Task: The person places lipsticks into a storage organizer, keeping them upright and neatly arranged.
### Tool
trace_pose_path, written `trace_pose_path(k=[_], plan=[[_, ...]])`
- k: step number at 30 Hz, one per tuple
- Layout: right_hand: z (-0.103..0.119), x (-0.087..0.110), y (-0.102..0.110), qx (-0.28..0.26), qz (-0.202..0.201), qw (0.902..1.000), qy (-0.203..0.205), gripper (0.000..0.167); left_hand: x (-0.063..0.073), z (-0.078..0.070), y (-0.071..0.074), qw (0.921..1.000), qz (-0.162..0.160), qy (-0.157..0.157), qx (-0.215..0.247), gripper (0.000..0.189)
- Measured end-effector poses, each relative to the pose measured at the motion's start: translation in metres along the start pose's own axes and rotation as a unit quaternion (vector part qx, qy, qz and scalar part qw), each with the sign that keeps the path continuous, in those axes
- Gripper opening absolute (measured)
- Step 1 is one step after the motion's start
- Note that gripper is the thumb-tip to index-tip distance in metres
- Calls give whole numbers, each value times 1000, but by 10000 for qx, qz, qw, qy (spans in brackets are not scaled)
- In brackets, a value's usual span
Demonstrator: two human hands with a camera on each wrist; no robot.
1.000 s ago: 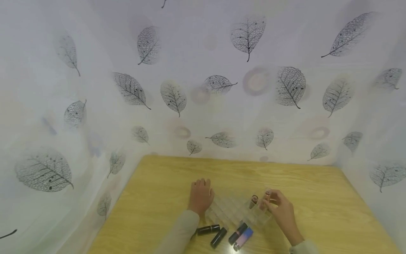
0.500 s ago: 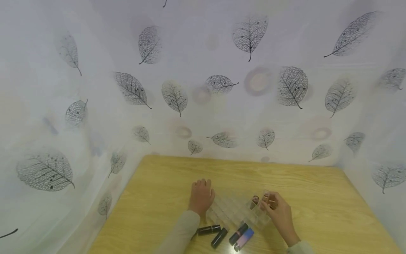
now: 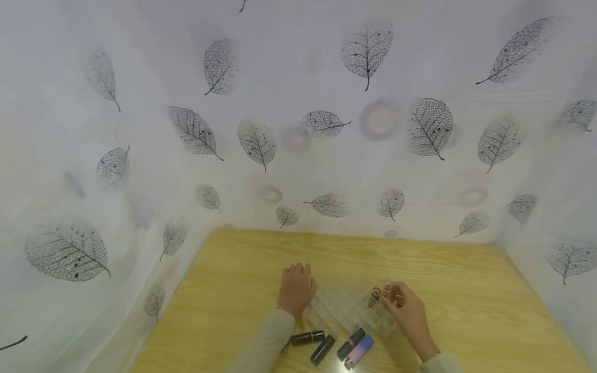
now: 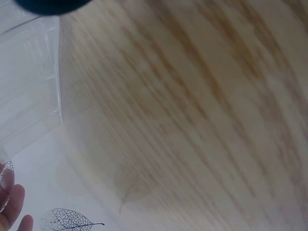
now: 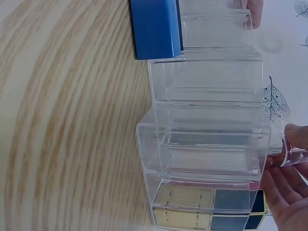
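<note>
A clear plastic lipstick organizer (image 3: pixel 342 305) with rows of slots stands on the table. My left hand (image 3: pixel 297 290) holds its left end, thumb toward the slots. At its right end, my right hand (image 3: pixel 407 311) pinches a clear-cased lipstick (image 3: pixel 387 288) between thumb and fingers, against a back slot. In the right wrist view, the right hand (image 5: pixel 291 197) covers part of this clear lipstick (image 5: pixel 288 153). Beside it a dark-topped lipstick (image 3: pixel 375 294) stands in a slot. The right wrist view shows a gold-and-navy lipstick (image 5: pixel 231 207) inside the organizer.
In front of the organizer lie black lipsticks (image 3: pixel 323 349) (image 3: pixel 307 338), a dark one with a pinkish band (image 3: pixel 351 344), and a blue-pink one (image 3: pixel 359 352). Leaf-patterned cloth (image 3: pixel 326 155) surrounds the wooden table (image 3: pixel 224 290).
My right hand has shifted slightly left with the clear lipstick, which now sits closer to the dark-topped one and is more covered by the fingers. My left hand stays in place.
</note>
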State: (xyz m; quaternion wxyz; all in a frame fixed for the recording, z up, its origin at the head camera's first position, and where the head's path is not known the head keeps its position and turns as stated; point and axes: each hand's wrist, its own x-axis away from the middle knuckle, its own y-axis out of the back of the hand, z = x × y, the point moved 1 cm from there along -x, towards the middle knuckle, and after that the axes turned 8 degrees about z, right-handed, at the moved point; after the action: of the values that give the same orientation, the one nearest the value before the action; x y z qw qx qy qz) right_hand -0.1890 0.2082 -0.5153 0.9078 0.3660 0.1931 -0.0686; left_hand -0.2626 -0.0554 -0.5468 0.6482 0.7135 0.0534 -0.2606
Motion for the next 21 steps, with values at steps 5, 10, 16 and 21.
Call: trace_pose_path(k=[5, 10, 16, 21], plan=[[0, 0, -2, 148, 56, 9999, 12, 32, 0, 0, -3, 10000, 22, 3, -48, 21], [0, -1, -1, 227, 128, 9997, -35, 32, 0, 0, -2, 9999, -32, 5, -104, 20], [1, -1, 0, 190, 185, 9996, -69, 32, 1, 0, 0, 9999, -3, 16, -153, 20], [0, -1, 0, 228, 263, 9993, -136, 32, 1, 0, 1, 9999, 4, 11, -142, 19]])
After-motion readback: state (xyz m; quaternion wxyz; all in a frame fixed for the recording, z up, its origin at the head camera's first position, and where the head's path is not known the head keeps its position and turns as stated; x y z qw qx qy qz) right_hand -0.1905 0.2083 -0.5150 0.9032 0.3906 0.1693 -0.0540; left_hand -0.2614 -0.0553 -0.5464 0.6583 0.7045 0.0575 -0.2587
